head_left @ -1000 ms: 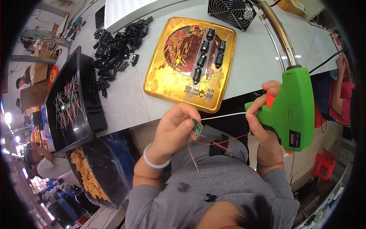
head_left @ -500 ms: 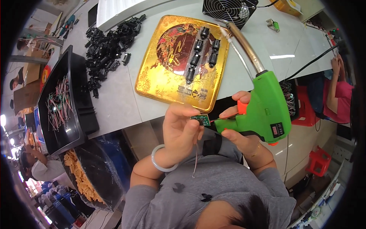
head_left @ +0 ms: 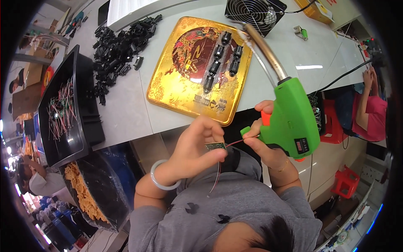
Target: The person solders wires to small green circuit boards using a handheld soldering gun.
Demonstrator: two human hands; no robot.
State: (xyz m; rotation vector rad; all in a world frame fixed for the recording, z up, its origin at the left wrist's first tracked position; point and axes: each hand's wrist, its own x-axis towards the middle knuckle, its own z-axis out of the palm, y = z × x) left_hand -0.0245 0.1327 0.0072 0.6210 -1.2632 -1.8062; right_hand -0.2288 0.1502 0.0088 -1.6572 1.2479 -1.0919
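A small green circuit board (head_left: 215,146) sits between the thumb and fingers of my left hand (head_left: 191,147), which is closed on it. Thin wires (head_left: 218,178) dangle from the board over my grey shirt. My right hand (head_left: 268,153) is wrapped round the handle of a green soldering gun (head_left: 296,119) with an orange trigger. Its thumb and fingertip also pinch a red wire (head_left: 236,143) that runs across to the board. The gun's metal barrel and thin feed tube point up and away, over the gold tin lid (head_left: 161,90).
Several black plastic housings (head_left: 215,67) stand on the lid, and more lie piled (head_left: 119,52) to its left. A black tray (head_left: 82,138) of wired boards is at left. A fan (head_left: 254,14) stands at the back. Another person (head_left: 371,111) sits at far right.
My left hand has shifted slightly left and down, and the board has tilted. The red wire now shows stretched between the board and my right fingertips.
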